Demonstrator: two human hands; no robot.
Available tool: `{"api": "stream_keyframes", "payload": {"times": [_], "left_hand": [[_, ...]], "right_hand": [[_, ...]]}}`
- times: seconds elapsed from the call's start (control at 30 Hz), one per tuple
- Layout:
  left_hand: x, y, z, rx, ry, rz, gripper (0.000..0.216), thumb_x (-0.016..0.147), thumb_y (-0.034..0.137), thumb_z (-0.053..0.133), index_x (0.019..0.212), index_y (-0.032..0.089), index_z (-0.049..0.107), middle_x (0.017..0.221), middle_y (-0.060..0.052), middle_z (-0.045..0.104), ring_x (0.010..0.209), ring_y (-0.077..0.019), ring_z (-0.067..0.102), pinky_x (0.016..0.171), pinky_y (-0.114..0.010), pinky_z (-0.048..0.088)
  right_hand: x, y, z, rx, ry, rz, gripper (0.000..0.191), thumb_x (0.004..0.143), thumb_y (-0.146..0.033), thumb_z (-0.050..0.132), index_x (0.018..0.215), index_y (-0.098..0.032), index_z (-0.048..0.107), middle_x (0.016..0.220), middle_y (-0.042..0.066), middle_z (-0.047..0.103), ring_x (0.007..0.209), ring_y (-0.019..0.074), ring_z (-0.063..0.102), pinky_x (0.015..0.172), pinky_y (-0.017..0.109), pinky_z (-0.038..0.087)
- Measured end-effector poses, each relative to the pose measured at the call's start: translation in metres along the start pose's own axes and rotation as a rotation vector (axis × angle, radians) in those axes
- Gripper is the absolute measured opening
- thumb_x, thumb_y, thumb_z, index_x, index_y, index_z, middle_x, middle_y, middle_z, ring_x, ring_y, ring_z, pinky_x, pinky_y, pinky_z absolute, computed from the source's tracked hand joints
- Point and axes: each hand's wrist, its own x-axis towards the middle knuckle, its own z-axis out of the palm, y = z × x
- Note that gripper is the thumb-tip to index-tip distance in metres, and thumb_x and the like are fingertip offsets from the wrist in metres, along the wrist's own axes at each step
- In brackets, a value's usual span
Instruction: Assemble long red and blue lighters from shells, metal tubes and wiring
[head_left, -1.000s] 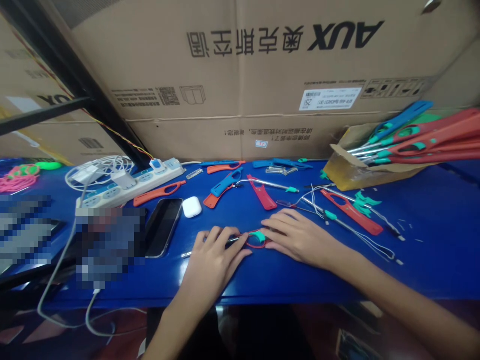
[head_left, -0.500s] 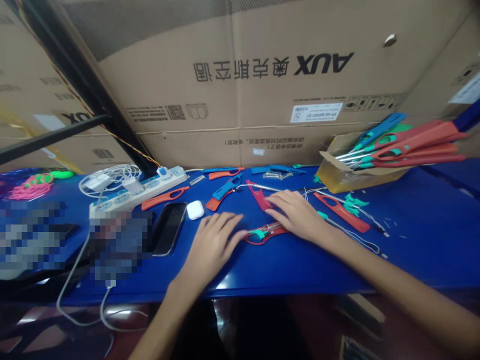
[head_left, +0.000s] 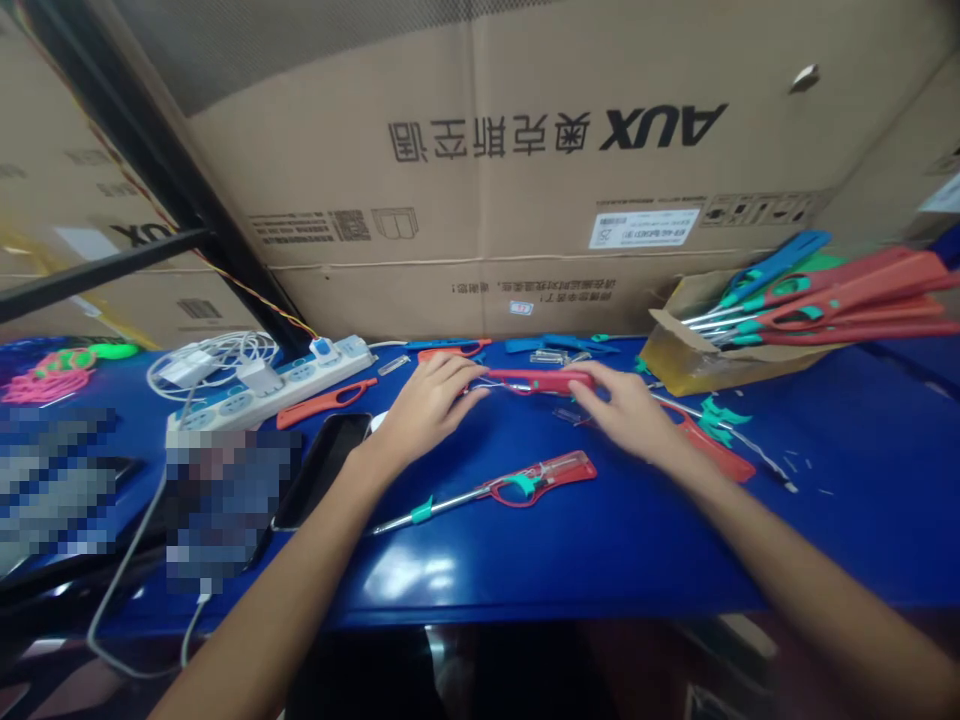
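A red lighter handle shell is raised a little off the table between my hands. My right hand grips its right end with thumb and fingers. At the other end, the fingers and thumb of my left hand close round the narrow tip, where a thin metal tube and a white wire show. Nearer to me lies an opened red long-neck lighter with its metal tube, green trigger and clear inner tank exposed. Another red handle shell rests beyond my right wrist, by green plastic bits.
A small carton full of long lighters stands at the back right. On the left are a white power strip, an orange shell, a dark phone and cables. A large cardboard box walls off the back.
Both hands have moved away from the opened lighter to the red shell behind it. That shell is now lifted and lies level between them. The opened lighter's tube is uncovered.
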Motion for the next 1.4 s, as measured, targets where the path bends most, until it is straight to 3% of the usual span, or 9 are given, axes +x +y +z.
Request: {"api": "stream_keyframes", "payload": {"times": [0.13,0.27,0.43,0.63,0.77,0.83,0.93,1.03,1.4], "left_hand": [[-0.007,0.01,0.003,-0.058,-0.043,0.059,0.038,0.101,0.041,0.054,0.133,0.019,0.058,0.127,-0.01,0.067,0.119,-0.0252,0.058,0.101,-0.043,0.045],[-0.007,0.019,-0.003,-0.137,-0.163,0.11,0.029,0.104,0.035,0.049,0.124,0.022,0.065,0.113,-0.006,0.073,0.106,-0.0209,0.065,0.094,-0.039,0.045],[-0.008,0.026,-0.012,-0.302,-0.303,0.036,0.037,0.1,0.043,0.056,0.13,0.023,0.063,0.108,-0.005,0.074,0.098,-0.0195,0.067,0.091,-0.035,0.047],[-0.006,0.031,-0.025,-0.204,-0.368,0.023,0.029,0.099,0.039,0.06,0.12,0.023,0.071,0.093,-0.003,0.075,0.087,-0.0191,0.068,0.088,-0.035,0.046],[-0.016,0.046,-0.032,-0.026,-0.319,0.027,0.025,0.097,0.038,0.062,0.111,0.021,0.073,0.083,-0.003,0.072,0.08,-0.0209,0.065,0.085,-0.039,0.046],[-0.03,0.057,-0.03,0.014,-0.22,0.016,0.025,0.1,0.032,0.057,0.116,0.017,0.07,0.091,-0.006,0.074,0.085,-0.0227,0.066,0.086,-0.04,0.047],[-0.059,0.075,-0.019,-0.032,-0.063,-0.101,0.027,0.101,0.027,0.055,0.122,0.014,0.066,0.092,-0.007,0.074,0.084,-0.0211,0.065,0.087,-0.04,0.049],[-0.084,0.088,-0.006,-0.068,0.041,-0.25,0.026,0.097,0.03,0.062,0.12,0.018,0.066,0.104,-0.007,0.073,0.097,-0.0228,0.064,0.087,-0.039,0.049],[-0.096,0.098,0.01,-0.074,0.062,-0.371,0.024,0.1,0.028,0.057,0.122,0.02,0.063,0.113,-0.008,0.073,0.104,-0.0247,0.062,0.091,-0.043,0.046]], "right_hand": [[-0.002,0.007,-0.027,0.57,-0.226,0.156,0.036,0.096,-0.048,0.056,0.12,-0.023,0.067,0.099,0.005,0.076,0.087,0.0213,0.071,0.084,0.037,0.055],[-0.004,0.003,-0.033,0.71,-0.257,0.245,0.038,0.093,-0.049,0.062,0.12,-0.024,0.068,0.101,0.005,0.076,0.086,0.0196,0.072,0.085,0.037,0.056],[-0.008,0.0,-0.036,0.631,-0.335,0.203,0.045,0.09,-0.052,0.066,0.127,-0.026,0.067,0.103,0.004,0.076,0.089,0.0217,0.072,0.082,0.037,0.057],[-0.014,0.0,-0.039,0.215,-0.287,-0.113,0.042,0.09,-0.05,0.067,0.127,-0.03,0.067,0.123,0.003,0.071,0.113,0.0261,0.066,0.099,0.043,0.051],[-0.028,-0.012,-0.039,0.056,-0.238,-0.2,0.035,0.099,-0.045,0.056,0.129,-0.029,0.064,0.125,0.006,0.066,0.116,0.0257,0.061,0.098,0.042,0.052],[-0.041,-0.016,-0.033,0.002,-0.188,-0.201,0.035,0.101,-0.04,0.054,0.133,-0.028,0.061,0.128,0.008,0.063,0.118,0.0259,0.059,0.098,0.042,0.051],[-0.062,-0.013,-0.017,-0.017,-0.071,-0.276,0.039,0.101,-0.032,0.054,0.14,-0.028,0.055,0.13,0.009,0.062,0.12,0.0256,0.057,0.102,0.045,0.048],[-0.077,-0.004,-0.001,0.016,-0.083,-0.295,0.04,0.1,-0.032,0.056,0.14,-0.029,0.054,0.129,0.008,0.063,0.119,0.025,0.057,0.101,0.045,0.048],[-0.074,-0.002,0.009,0.163,-0.192,-0.107,0.035,0.101,-0.04,0.052,0.133,-0.029,0.06,0.129,0.008,0.062,0.124,0.0258,0.055,0.106,0.048,0.045]]}}
